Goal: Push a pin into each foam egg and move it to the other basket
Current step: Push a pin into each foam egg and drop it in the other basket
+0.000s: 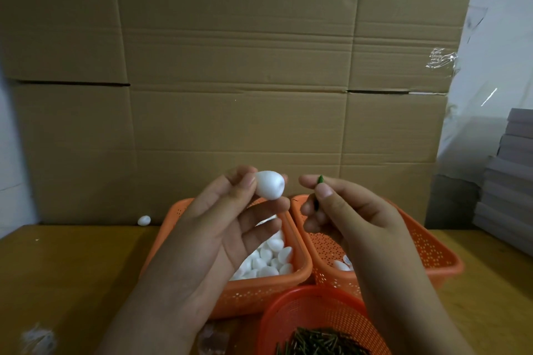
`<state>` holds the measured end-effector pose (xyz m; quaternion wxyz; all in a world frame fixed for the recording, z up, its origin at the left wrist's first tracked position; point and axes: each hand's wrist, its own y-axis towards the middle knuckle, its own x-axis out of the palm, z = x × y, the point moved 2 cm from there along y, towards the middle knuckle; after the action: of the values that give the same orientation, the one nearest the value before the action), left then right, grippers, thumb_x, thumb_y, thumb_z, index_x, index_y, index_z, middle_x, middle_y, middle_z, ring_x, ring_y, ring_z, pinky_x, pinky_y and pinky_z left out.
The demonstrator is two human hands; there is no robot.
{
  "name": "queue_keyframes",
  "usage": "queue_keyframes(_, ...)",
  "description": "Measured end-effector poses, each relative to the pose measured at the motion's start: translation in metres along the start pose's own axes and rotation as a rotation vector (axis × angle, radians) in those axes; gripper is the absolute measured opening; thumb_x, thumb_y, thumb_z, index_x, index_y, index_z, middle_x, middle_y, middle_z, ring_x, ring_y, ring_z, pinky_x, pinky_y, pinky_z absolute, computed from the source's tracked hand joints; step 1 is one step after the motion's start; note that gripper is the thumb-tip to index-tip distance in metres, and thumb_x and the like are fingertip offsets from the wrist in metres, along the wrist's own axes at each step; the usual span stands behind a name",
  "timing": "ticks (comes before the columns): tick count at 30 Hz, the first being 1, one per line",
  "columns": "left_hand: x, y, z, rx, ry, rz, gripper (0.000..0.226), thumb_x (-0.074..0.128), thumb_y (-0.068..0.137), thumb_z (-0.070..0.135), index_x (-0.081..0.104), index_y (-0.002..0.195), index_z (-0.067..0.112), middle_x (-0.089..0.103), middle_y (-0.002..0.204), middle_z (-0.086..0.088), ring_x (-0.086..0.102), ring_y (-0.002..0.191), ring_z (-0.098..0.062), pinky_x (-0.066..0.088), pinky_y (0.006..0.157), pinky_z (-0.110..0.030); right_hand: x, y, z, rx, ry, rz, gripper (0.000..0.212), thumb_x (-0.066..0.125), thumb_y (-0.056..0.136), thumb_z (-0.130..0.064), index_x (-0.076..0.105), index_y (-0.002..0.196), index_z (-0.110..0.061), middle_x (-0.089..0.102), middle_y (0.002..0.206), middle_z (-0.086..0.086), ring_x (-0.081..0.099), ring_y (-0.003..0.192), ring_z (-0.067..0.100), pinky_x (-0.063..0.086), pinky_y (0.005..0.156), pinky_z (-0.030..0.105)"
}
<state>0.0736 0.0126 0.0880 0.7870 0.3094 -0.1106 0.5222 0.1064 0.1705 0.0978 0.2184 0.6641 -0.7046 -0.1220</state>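
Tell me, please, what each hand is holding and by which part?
Left hand pinches a foam egg by its sides; right hand pinches a green pin near its top.

Matt white foam on the egg (pixel 269 184), faintly grainy, and the same chalky foam on the eggs heaped in the left basket (pixel 300 261), which is orange plastic, perforated and slightly shiny. The right basket (pixel 432 253) shows the same pierced plastic, the round basket (pixel 311 314) too. The pin (pixel 319 180) looks green and smooth. Tabletop (pixel 72 268) is wood-look, matt yellow-brown. Behind, dull creased corrugated cardboard (pixel 236 66), with glossy clear tape (pixel 441 59) catching light
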Motion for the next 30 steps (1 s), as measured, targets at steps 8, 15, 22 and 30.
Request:
queue_keyframes(8, -0.0025, 0.0027, -0.0007, -0.017, -0.125, 0.076, 0.030, 0.054, 0.081, 0.008, 0.077, 0.099, 0.013, 0.071, 0.114, -0.013, 0.070, 0.103, -0.023, 0.057, 0.070, -0.021, 0.0011, 0.0003, -0.0005, -0.013, -0.048, 0.002, 0.030, 0.062, 0.067, -0.039, 0.076, 0.090, -0.028, 0.070, 0.069, 0.002, 0.064, 0.062, 0.009, 0.055, 0.071, 0.021)
queue_keyframes(15, -0.0019, 0.0026, -0.0017, 0.008, -0.105, 0.104, 0.034, 0.050, 0.081, 0.005, 0.078, 0.099, 0.014, 0.072, 0.112, -0.014, 0.072, 0.099, -0.021, 0.057, 0.069, -0.021, 0.0012, 0.0007, -0.0002, -0.010, -0.041, -0.009, 0.027, 0.062, 0.070, -0.034, 0.077, 0.090, -0.022, 0.069, 0.067, 0.003, 0.063, 0.060, 0.010, 0.055, 0.069, 0.021)
queue_keyframes(22, 0.0015, -0.0020, 0.0001, 0.046, 0.011, 0.114, 0.041, 0.041, 0.093, -0.002, 0.077, 0.102, 0.015, 0.074, 0.107, -0.008, 0.071, 0.101, -0.025, 0.057, 0.073, -0.021, 0.0018, 0.0011, 0.0003, -0.014, -0.042, -0.032, 0.028, 0.061, 0.071, -0.032, 0.076, 0.089, -0.017, 0.067, 0.066, 0.002, 0.062, 0.059, 0.010, 0.054, 0.065, 0.018)
queue_keyframes(30, 0.0055, -0.0024, 0.0057, 0.067, 0.059, 0.154, 0.021, 0.058, 0.081, 0.015, 0.077, 0.087, 0.021, 0.074, 0.104, -0.009, 0.075, 0.081, -0.026, 0.057, 0.057, -0.022, 0.0018, 0.0009, 0.0019, -0.007, -0.051, -0.040, 0.029, 0.061, 0.070, -0.035, 0.076, 0.090, -0.020, 0.067, 0.066, 0.001, 0.061, 0.058, 0.009, 0.053, 0.064, 0.019)
